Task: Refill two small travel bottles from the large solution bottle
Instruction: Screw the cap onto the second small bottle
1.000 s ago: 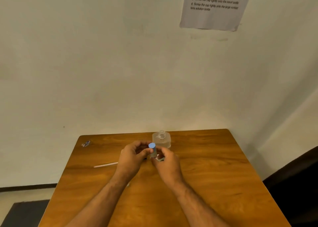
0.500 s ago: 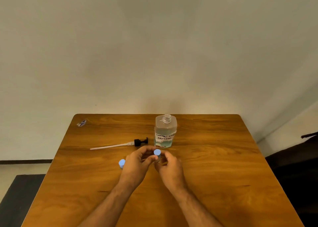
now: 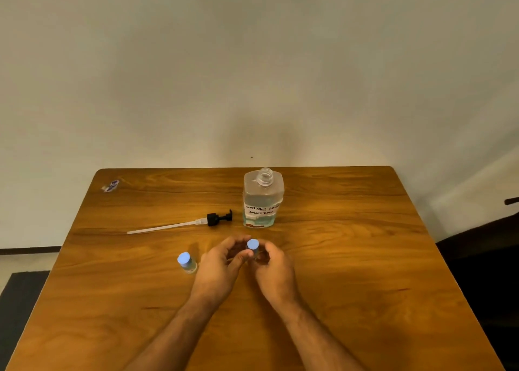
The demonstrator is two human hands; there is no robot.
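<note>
A wooden tabletop point(image 3: 351, 258) filled the lower frame. The large bottle point(image 3: 262, 202) stood uncapped at upper centre, its pump point(image 3: 196, 223) lying just left of it. At centre, the left hand point(image 3: 222, 264) and right hand point(image 3: 273, 265) both grasped a small blue-capped bottle point(image 3: 252, 247). A second small bottle point(image 3: 186, 261) stood capped, left of the hands. A wrapper point(image 3: 111, 185) lay at the upper left corner.
</note>
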